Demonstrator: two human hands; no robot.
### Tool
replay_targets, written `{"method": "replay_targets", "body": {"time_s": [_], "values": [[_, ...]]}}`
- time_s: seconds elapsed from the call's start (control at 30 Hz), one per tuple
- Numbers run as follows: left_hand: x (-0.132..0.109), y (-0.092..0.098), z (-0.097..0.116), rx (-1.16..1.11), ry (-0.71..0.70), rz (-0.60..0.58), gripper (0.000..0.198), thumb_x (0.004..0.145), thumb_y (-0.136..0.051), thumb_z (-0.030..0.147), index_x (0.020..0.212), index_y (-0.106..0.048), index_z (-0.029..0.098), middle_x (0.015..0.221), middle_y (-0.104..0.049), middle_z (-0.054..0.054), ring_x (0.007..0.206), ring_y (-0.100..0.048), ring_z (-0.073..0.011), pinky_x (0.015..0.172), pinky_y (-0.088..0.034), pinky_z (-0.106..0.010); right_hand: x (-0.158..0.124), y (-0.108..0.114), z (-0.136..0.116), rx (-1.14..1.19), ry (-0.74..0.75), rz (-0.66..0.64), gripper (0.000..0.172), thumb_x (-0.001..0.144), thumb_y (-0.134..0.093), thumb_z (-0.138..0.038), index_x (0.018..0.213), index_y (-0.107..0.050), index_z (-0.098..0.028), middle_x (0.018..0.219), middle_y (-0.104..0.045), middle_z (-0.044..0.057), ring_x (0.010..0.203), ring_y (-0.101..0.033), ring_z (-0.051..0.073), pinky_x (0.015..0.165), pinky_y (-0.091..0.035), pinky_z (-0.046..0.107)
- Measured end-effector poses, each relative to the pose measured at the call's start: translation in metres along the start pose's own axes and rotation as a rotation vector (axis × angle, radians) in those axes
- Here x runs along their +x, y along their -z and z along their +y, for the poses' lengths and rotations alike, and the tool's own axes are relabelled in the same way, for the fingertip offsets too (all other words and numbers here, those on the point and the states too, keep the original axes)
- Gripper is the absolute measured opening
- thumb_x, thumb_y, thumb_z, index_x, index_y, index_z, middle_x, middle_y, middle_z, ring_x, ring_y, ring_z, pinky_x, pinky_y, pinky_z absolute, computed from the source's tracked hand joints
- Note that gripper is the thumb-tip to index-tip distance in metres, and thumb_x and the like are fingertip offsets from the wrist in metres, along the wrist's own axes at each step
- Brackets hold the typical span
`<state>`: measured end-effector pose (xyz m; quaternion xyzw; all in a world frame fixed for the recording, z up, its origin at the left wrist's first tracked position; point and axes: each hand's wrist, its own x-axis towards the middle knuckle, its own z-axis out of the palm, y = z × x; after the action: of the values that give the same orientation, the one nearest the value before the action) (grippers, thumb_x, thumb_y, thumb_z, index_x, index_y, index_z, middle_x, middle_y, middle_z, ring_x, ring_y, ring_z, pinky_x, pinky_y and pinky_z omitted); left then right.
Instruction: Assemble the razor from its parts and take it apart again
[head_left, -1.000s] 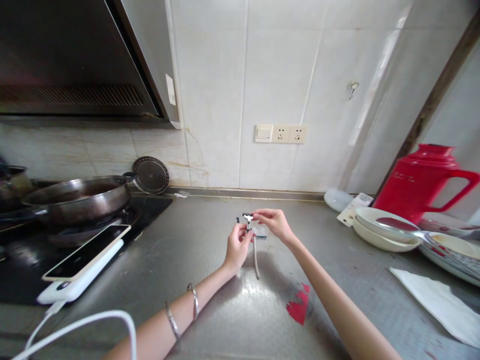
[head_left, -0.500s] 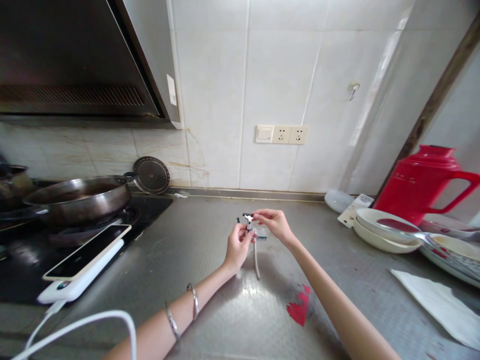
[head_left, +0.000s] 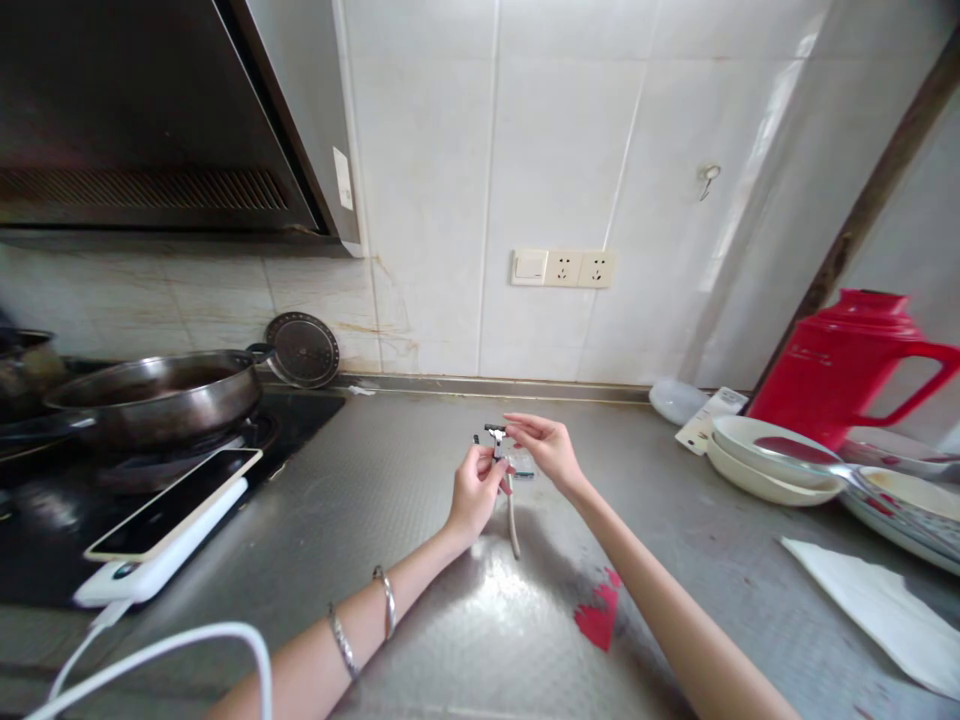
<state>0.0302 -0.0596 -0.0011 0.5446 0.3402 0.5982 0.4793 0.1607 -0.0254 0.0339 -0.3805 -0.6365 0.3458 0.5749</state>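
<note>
Over the middle of the counter, my left hand (head_left: 474,492) is closed in a pinch around the stem of a small black-and-white T-shaped piece (head_left: 496,437), which resembles a razor head. My right hand (head_left: 546,446) has its fingertips at the right end of the black crossbar; the fingers partly hide that end. A thin, curved, greyish-beige rod (head_left: 514,528) extends below my left hand; its upper end is hidden. Behind the fingers lies a small clear packet (head_left: 523,465) with a dark strip. Close to my left fingers shows a tiny dark bit (head_left: 476,440).
To the left are a steel pan (head_left: 161,390) on the hob and a phone (head_left: 176,505) on a white power bank (head_left: 161,550) with a cable. A red thermos (head_left: 840,365), stacked bowls (head_left: 765,475) and white paper (head_left: 870,610) lie right. A red patch (head_left: 598,620) marks the counter.
My right fingers have straightened and shifted slightly at the crossbar. My left hand and the T-shaped piece stay almost in place.
</note>
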Motion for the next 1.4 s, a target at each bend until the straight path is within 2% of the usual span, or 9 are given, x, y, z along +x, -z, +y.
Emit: {"method": "replay_targets", "body": {"time_s": [0.37, 0.7, 0.9, 1.03, 1.17, 1.3, 1.4], "values": [[0.0, -0.001, 0.0, -0.006, 0.033, 0.001, 0.024, 0.074, -0.06, 0.036, 0.082, -0.045, 0.019, 0.067, -0.065, 0.0, 0.045, -0.056, -0.0101, 0.046, -0.043, -0.021, -0.002, -0.002, -0.004, -0.018, 0.021, 0.038, 0.033, 0.07, -0.064, -0.037, 0.097, -0.07, -0.018, 0.082, -0.072, 0.006, 0.073, -0.066, 0.02, 0.063, -0.053, 0.03], [-0.001, -0.003, 0.005, -0.015, 0.05, 0.011, 0.027, 0.072, -0.062, 0.037, 0.08, -0.044, 0.018, 0.062, -0.063, 0.001, 0.041, -0.055, -0.0094, 0.043, -0.042, -0.02, -0.003, -0.001, -0.01, -0.034, 0.035, 0.029, 0.029, 0.07, -0.064, -0.036, 0.094, -0.07, -0.019, 0.089, -0.072, 0.007, 0.082, -0.066, 0.022, 0.075, -0.051, 0.033], [0.001, -0.002, 0.003, -0.026, 0.024, -0.029, 0.027, 0.074, -0.061, 0.038, 0.082, -0.045, 0.018, 0.069, -0.066, -0.002, 0.046, -0.059, -0.0119, 0.047, -0.043, -0.022, -0.003, -0.001, -0.013, 0.001, 0.018, 0.02, 0.029, 0.07, -0.065, -0.037, 0.092, -0.071, -0.019, 0.082, -0.072, 0.006, 0.077, -0.066, 0.021, 0.073, -0.05, 0.032], [0.004, -0.001, 0.005, -0.039, 0.047, -0.029, 0.026, 0.074, -0.061, 0.038, 0.085, -0.049, 0.018, 0.079, -0.069, -0.006, 0.058, -0.065, -0.0162, 0.054, -0.045, -0.024, -0.001, -0.001, -0.014, 0.092, -0.089, 0.041, 0.036, 0.07, -0.064, -0.043, 0.094, -0.07, -0.017, 0.084, -0.072, 0.007, 0.082, -0.065, 0.021, 0.07, -0.049, 0.03], [0.01, 0.004, 0.004, 0.018, -0.014, 0.049, 0.023, 0.074, -0.061, 0.036, 0.085, -0.059, 0.016, 0.087, -0.069, -0.008, 0.082, -0.065, -0.0201, 0.073, -0.046, -0.028, 0.002, 0.003, -0.009, 0.218, -0.226, 0.081, 0.038, 0.072, -0.06, -0.046, 0.095, -0.068, -0.017, 0.095, -0.07, 0.01, 0.086, -0.065, 0.02, 0.066, -0.049, 0.026], [0.019, 0.013, 0.003, 0.064, -0.044, 0.118, 0.025, 0.074, -0.061, 0.036, 0.087, -0.067, 0.016, 0.096, -0.069, -0.008, 0.098, -0.059, -0.0219, 0.089, -0.039, -0.03, 0.004, 0.01, -0.002, 0.197, -0.343, 0.157, 0.034, 0.071, -0.061, -0.042, 0.092, -0.067, -0.016, 0.088, -0.07, 0.01, 0.074, -0.065, 0.015, 0.058, -0.046, 0.021], [0.026, 0.018, 0.005, -0.031, -0.001, 0.115, 0.027, 0.073, -0.061, 0.035, 0.088, -0.069, 0.014, 0.1, -0.068, -0.009, 0.102, -0.057, -0.0231, 0.093, -0.036, -0.032, 0.004, 0.013, 0.002, 0.168, -0.447, 0.08, 0.028, 0.071, -0.061, -0.037, 0.087, -0.067, -0.016, 0.083, -0.07, 0.008, 0.066, -0.063, 0.012, 0.052, -0.043, 0.018]]}}
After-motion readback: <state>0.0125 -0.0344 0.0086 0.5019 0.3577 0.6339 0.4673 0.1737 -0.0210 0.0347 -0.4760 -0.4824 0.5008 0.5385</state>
